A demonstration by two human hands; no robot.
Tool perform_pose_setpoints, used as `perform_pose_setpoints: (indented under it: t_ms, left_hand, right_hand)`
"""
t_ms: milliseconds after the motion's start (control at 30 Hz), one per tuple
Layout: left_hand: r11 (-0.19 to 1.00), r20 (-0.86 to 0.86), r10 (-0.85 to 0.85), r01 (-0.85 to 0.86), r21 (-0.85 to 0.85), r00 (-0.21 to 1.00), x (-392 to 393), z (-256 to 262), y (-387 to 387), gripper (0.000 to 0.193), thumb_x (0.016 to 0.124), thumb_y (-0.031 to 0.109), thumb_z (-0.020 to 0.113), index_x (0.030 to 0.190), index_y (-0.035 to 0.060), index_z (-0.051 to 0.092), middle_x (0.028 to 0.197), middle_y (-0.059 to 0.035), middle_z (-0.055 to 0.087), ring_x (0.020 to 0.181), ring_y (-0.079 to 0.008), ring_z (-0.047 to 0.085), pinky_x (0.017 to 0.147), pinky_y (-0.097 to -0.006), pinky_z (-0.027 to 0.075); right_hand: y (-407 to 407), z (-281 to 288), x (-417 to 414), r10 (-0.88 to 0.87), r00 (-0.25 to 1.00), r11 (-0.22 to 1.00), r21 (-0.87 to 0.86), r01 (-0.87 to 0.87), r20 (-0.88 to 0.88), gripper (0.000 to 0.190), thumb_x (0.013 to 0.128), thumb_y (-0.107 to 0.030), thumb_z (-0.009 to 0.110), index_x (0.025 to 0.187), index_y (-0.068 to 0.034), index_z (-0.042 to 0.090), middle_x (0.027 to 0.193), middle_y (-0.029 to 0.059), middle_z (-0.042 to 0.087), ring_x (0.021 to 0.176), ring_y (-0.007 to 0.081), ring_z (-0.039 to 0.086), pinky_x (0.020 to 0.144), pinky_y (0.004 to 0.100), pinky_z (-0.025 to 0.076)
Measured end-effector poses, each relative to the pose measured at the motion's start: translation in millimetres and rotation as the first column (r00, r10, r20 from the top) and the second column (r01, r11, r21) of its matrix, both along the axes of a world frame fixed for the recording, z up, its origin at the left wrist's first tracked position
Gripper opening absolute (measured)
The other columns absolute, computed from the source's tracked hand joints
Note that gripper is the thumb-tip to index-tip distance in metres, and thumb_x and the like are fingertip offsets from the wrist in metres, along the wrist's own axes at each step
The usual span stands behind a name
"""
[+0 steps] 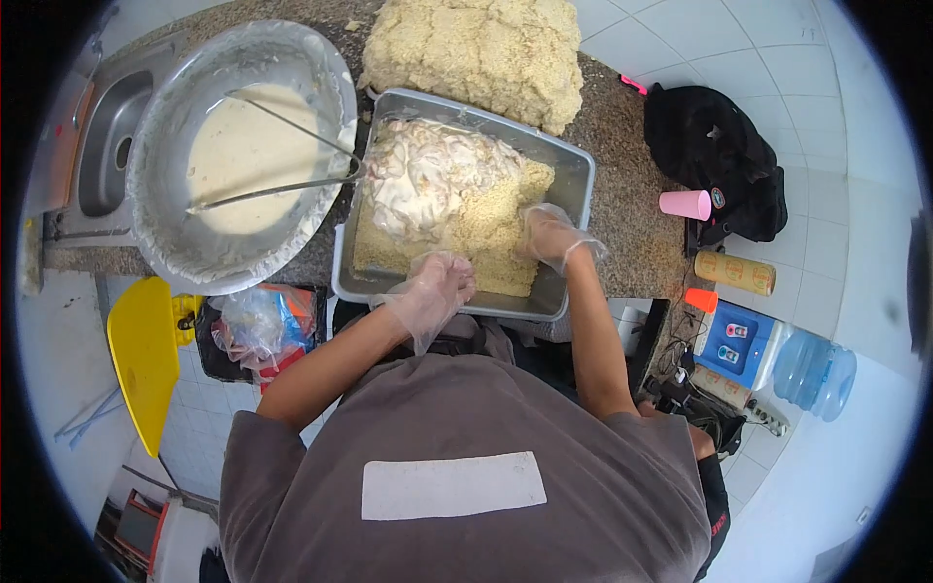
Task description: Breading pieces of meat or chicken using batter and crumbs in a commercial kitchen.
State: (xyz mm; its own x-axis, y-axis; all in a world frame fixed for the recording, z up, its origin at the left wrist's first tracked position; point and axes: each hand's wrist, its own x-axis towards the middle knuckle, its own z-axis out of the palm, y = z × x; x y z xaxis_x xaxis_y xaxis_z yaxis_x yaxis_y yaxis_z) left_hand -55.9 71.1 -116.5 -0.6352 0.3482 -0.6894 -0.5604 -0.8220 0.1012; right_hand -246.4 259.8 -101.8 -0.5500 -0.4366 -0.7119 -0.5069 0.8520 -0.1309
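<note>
A grey rectangular tub [583, 191] holds yellowish crumbs [496, 233] and a heap of batter-coated pieces [419, 175], probably meat, at its upper left. My left hand [441, 284], in a clear plastic glove, is at the tub's near edge with its fingers curled; whether anything is in it cannot be seen. My right hand [550, 237], gloved the same way, reaches down at the right side of the crumbs, its fingertips hidden. A large metal bowl [157, 218] of pale batter [255, 160] stands left of the tub, with a bent metal utensil [291, 186] lying across it.
Behind the tub a big crumb-coated mound [474, 55] rests on the granite counter [619, 248]. A steel sink [109, 171] is at far left. A black backpack [711, 157], a pink cup [685, 205], an orange cup [701, 299] and a water dispenser [732, 342] are at right.
</note>
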Motion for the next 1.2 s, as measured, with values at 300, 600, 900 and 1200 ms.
perform_pose_setpoints:
  t_ms: [300, 600, 900, 1200]
  left_hand:
    - [0.992, -0.076, 0.125, -0.122, 0.039, 0.989, 10, 4, -5, 0.019, 0.091, 0.019, 0.052, 0.101, 0.0031, 0.049, 0.129, -0.0207, 0.042, 0.121, -0.0327, 0.040, 0.111, -0.0451, 0.033]
    - [0.999, -0.037, 0.046, -0.046, 0.018, 0.998, 1, 21, -16, 0.050, 0.091, 0.021, 0.050, 0.129, -0.0080, 0.038, 0.140, -0.0243, 0.038, 0.135, -0.0369, 0.035, 0.119, -0.0443, 0.026]
    - [0.998, -0.014, 0.059, -0.059, 0.019, 0.998, -6, 16, -15, 0.055, 0.091, 0.013, 0.049, 0.133, -0.0167, 0.028, 0.147, -0.0329, 0.029, 0.141, -0.0432, 0.027, 0.122, -0.0495, 0.022]
    - [0.997, -0.065, 0.056, -0.053, 0.050, 0.996, -1, 3, -16, 0.031, 0.092, 0.020, 0.049, 0.112, -0.0032, 0.042, 0.128, -0.0220, 0.044, 0.122, -0.0344, 0.042, 0.110, -0.0446, 0.035]
  right_hand:
    - [-7, 34, 5, 0.105, 0.994, 0.994, 0.010, -0.105, -0.015, 0.063, 0.083, -0.041, 0.073, 0.129, 0.000, 0.057, 0.126, 0.0257, 0.061, 0.123, 0.0394, 0.056, 0.106, 0.0418, 0.041]
    - [-23, 77, 10, -0.246, 0.935, 0.918, -0.247, 0.309, 0.255, 0.049, 0.081, -0.002, 0.073, 0.127, 0.006, 0.058, 0.116, 0.0224, 0.067, 0.109, 0.0306, 0.065, 0.096, 0.0382, 0.049]
    - [-18, 82, 6, -0.143, 0.987, 0.948, -0.276, 0.160, 0.079, 0.048, 0.083, -0.001, 0.069, 0.129, 0.008, 0.057, 0.119, 0.0232, 0.066, 0.113, 0.0295, 0.064, 0.099, 0.0377, 0.047]
    - [-20, 131, -21, -0.183, 0.971, 0.864, -0.447, 0.234, 0.154, 0.047, 0.082, 0.001, 0.067, 0.128, 0.006, 0.057, 0.115, 0.0185, 0.067, 0.108, 0.0264, 0.063, 0.098, 0.0372, 0.047]
